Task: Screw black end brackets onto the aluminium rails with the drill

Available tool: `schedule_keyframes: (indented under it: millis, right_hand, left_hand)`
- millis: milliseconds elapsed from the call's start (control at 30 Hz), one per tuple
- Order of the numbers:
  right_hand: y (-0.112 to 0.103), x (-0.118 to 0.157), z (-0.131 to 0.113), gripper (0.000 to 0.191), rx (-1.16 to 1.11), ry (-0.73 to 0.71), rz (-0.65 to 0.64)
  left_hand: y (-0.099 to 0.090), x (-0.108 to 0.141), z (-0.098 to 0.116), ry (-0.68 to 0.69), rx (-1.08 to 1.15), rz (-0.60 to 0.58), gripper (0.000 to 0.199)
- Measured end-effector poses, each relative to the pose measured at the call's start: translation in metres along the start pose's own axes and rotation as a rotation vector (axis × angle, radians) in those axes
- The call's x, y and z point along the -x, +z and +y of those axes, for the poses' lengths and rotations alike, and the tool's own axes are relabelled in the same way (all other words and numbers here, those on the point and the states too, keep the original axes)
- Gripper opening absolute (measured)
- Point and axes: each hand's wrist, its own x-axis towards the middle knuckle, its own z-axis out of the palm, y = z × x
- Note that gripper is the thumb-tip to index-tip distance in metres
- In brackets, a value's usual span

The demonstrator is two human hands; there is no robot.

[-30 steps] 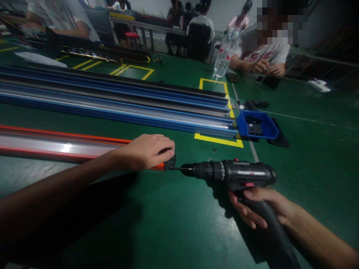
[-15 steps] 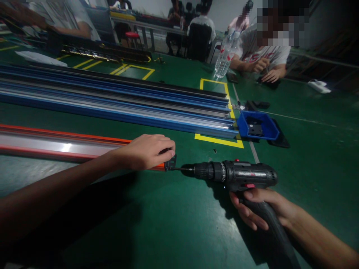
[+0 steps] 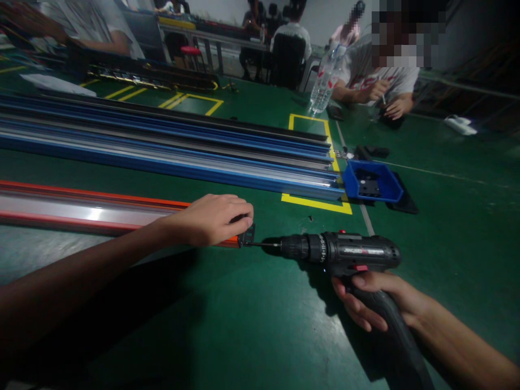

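My left hand is closed over the right end of a long orange and silver metal profile, where a small black end cap sits. The fingertips are at the cap, and the palm hides part of the profile. Wrapped round the handle of a black cordless drill is my right hand. The drill lies level and points left. Its long thin bit reaches the lower part of the end cap; the exact contact point is too small to make out.
Several blue and black profiles lie behind the orange one. At their right end stands a blue bin with black parts in it. Further back are clear plastic bottles and a person handling something small. The table is green.
My hands, the drill and the profile keep almost the same places. The drill's numbered collar appears slightly turned. Across the table, the other person's hands have shifted a little.
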Motion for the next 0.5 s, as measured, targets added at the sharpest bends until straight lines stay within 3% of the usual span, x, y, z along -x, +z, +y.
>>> schedule_keyframes:
  millis: [500]
  right_hand:
    - [-0.0006, -0.0018, -0.0012, 0.029, -0.003, -0.008, -0.033]
  left_hand:
    - [-0.0016, 0.0001, 0.0019, 0.001, -0.01, 0.002, 0.035]
